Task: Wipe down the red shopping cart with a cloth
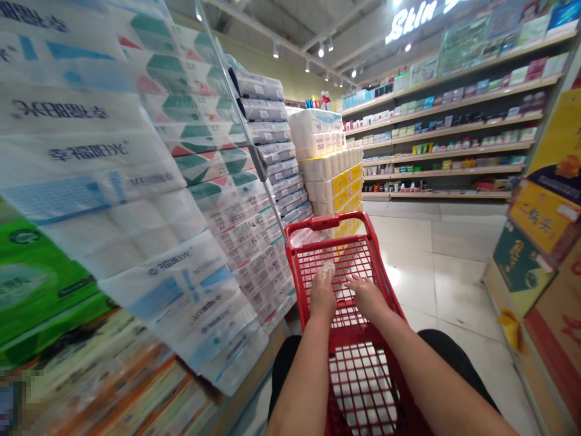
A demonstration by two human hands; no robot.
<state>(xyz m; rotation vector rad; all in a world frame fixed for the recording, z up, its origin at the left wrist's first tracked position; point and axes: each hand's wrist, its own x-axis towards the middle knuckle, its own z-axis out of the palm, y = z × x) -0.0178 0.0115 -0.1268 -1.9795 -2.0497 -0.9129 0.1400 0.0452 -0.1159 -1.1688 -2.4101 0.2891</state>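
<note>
A red plastic shopping basket [391,284] with grid walls stands between my knees, its red handle [324,221] at the far end. White floor tiles show through its mesh. Over the basket, my left hand [323,293] has its fingers closed around a small pale thing [327,267], too blurred to name. Just to the right, my right hand [367,297] is held above the mesh, fingers stretched out and slightly apart, with nothing visible in them. I cannot tell whether either hand touches the basket.
Tall stacks of wrapped tissue packs [158,209] rise close on the left, with toilet rolls [329,175] beyond. Shelves of small boxes and bottles [449,130] line the back. Cartons [538,236] stand along the right. The tiled aisle [411,242] runs between.
</note>
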